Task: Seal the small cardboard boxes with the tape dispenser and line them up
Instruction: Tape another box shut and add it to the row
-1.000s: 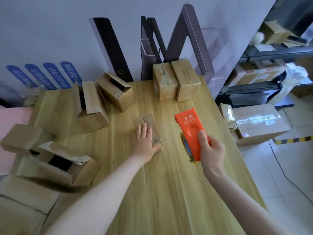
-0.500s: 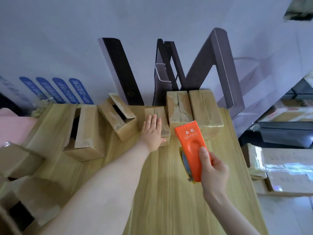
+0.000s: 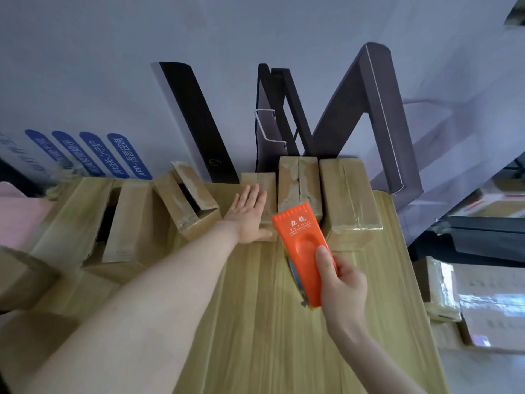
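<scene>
head, dark panels behind, dispenser overlapping box

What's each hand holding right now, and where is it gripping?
The right hand grips the tape dispenser by its near end, thumb on top. The left hand holds nothing; it lies flat on a small box.

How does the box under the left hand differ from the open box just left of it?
The closed box has its flaps shut along a middle seam; the open box shows a raised flap and a dark inside. The closed box stands straight beside the row; the open box is turned at an angle. The left hand rests flat on the closed box; nothing touches the open box. Both are brown cardboard.
</scene>
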`<action>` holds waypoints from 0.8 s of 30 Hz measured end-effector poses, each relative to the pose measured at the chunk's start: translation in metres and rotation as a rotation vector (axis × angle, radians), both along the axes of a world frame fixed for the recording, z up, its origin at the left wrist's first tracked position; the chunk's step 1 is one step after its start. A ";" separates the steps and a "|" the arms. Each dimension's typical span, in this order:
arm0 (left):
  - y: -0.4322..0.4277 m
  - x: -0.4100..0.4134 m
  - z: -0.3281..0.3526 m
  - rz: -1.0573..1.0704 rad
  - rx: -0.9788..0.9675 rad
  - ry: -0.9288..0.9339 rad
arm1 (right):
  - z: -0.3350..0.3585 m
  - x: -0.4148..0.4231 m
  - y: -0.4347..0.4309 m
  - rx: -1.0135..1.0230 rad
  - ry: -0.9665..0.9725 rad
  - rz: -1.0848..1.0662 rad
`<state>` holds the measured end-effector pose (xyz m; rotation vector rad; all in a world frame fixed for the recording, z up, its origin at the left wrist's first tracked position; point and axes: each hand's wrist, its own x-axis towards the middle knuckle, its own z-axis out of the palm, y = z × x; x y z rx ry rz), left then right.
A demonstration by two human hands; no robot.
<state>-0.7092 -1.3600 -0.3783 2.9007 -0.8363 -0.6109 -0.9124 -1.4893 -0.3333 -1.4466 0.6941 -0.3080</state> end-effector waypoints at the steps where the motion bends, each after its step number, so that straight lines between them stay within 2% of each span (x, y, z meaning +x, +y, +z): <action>1: -0.001 0.002 0.008 0.016 -0.004 0.047 | 0.000 -0.003 0.000 -0.003 0.007 -0.001; 3: -0.003 0.008 0.023 0.081 -0.082 -0.012 | 0.000 -0.006 -0.001 -0.013 0.015 -0.002; 6: 0.004 0.022 0.039 0.246 -0.244 -0.416 | 0.003 -0.009 -0.002 -0.021 0.008 -0.001; 8: 0.019 0.032 0.038 0.408 -0.185 -0.534 | 0.005 -0.011 -0.004 -0.027 0.006 0.001; 11: 0.050 0.031 0.020 0.688 -0.002 -0.353 | 0.007 -0.015 -0.004 -0.036 0.016 -0.007; 13: 0.065 0.024 0.005 0.783 0.024 -0.196 | 0.008 -0.018 -0.003 -0.032 0.012 -0.021; 19: 0.084 0.013 0.006 0.672 0.011 -0.082 | 0.017 -0.030 0.010 -0.046 0.013 -0.043; 24: 0.107 -0.028 -0.002 0.485 0.054 -0.116 | 0.029 -0.045 0.031 -0.029 -0.004 -0.057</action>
